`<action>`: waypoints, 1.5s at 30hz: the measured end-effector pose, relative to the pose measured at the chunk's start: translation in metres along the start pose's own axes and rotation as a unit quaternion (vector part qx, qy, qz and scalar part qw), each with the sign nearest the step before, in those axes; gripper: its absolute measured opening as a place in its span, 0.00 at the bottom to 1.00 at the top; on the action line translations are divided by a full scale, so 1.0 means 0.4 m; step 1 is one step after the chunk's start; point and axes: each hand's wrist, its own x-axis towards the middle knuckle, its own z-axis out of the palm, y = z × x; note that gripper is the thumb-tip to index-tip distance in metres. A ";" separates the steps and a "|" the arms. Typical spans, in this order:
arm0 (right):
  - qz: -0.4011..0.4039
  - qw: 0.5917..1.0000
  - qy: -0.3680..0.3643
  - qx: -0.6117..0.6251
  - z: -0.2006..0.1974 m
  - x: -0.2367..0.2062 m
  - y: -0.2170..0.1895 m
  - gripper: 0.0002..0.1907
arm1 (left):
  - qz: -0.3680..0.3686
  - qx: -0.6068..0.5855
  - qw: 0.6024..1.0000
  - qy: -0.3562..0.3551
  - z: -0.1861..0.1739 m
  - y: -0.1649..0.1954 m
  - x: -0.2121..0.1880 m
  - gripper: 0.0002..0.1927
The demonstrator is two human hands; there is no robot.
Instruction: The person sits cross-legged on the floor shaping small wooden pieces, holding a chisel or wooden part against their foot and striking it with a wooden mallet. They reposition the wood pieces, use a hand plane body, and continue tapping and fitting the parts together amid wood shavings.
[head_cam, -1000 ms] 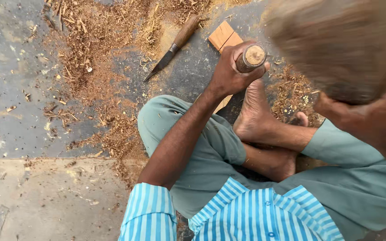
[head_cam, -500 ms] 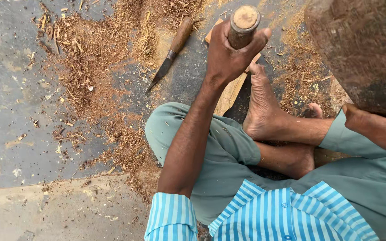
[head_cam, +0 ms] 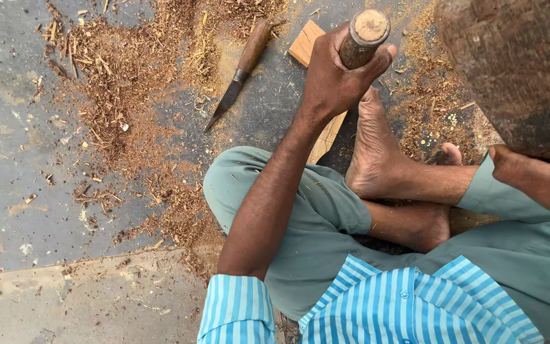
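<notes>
my view down on wearer – shirt [head_cam: 408,306] short-sleeved, light blue with white vertical stripes, small button on front placket; sleeve cuff ends above elbow. trousers [head_cam: 326,210] muted grey-green, loose, speckled with sawdust – feet [head_cam: 377,146] bare, forearms bare.

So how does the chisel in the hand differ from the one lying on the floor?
The held chisel stands upright in the left hand's grip, its blade hidden; the loose chisel lies flat amid shavings, its dark blade fully showing. The held chisel's handle end looks worn and pale; the loose chisel's handle is smooth brown. The held one is over the wood block; the loose one lies beside it. Both have wooden handles.
</notes>
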 end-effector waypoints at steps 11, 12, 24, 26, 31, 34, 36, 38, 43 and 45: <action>-0.079 0.995 -0.003 -0.061 -0.016 0.127 -0.077 0.49 | -0.001 -0.017 0.998 -0.053 0.003 0.059 -0.029 0.13; -0.085 0.994 -0.004 -0.065 -0.016 0.138 -0.081 0.49 | -0.009 -0.020 0.999 -0.045 0.002 0.063 -0.034 0.13; -0.208 0.970 -0.008 -0.128 -0.035 0.165 -0.215 0.50 | -0.035 -0.024 0.999 -0.023 -0.005 0.025 -0.019 0.13; -0.267 0.951 -0.014 -0.157 -0.037 0.144 -0.252 0.50 | -0.032 -0.022 0.999 -0.019 -0.007 0.038 -0.039 0.14; -0.399 0.871 -0.041 -0.284 0.010 0.089 -0.397 0.50 | -0.084 -0.028 0.996 0.002 -0.022 0.048 -0.025 0.13; -0.424 0.846 -0.050 -0.320 0.023 0.039 -0.494 0.50 | -0.114 -0.050 0.992 0.003 -0.027 0.043 -0.010 0.12; -0.437 0.839 -0.044 -0.320 0.022 0.020 -0.529 0.50 | -0.096 -0.044 0.994 0.002 -0.028 0.044 -0.014 0.12; -0.457 0.836 -0.040 -0.300 0.004 0.011 -0.533 0.51 | -0.051 -0.029 0.998 0.003 -0.026 0.051 -0.029 0.13; -0.467 0.820 -0.055 -0.326 -0.036 0.020 -0.499 0.51 | -0.085 -0.093 0.991 0.045 -0.030 0.071 -0.062 0.16; -0.463 0.815 -0.040 -0.346 -0.040 0.010 -0.516 0.51 | -0.071 -0.091 0.993 0.041 -0.029 0.070 -0.074 0.15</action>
